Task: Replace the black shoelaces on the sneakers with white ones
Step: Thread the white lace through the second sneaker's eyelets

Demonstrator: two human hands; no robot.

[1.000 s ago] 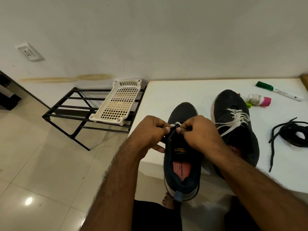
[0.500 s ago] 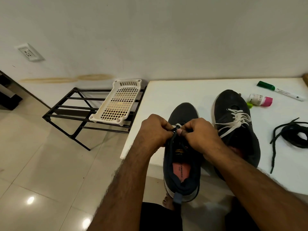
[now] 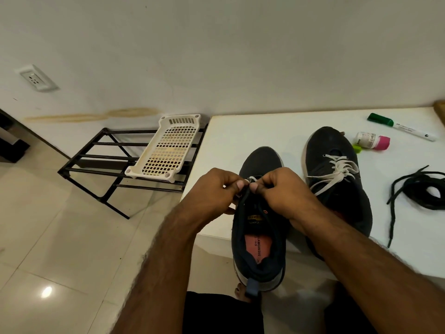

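Near dark mesh sneaker [image 3: 261,213] overhangs the front edge of the white table [image 3: 252,133], heel toward the person. Left hand [image 3: 214,191] and right hand [image 3: 281,189] both have fingers curled, pinching a white shoelace [image 3: 251,178] at the eyelets near the tongue; only a short bit of lace shows between the thumbs. 2nd dark sneaker [image 3: 337,179] sits just right, already wearing its white lace [image 3: 337,173], loosely. Removed black shoelaces [image 3: 426,191] lie bundled on the table, far right.

Risks: lace tip is hidden, so it may miss the eyelet or fray; uneven pull could leave 1 end short; sneaker could tip off the edge if both hands let go.
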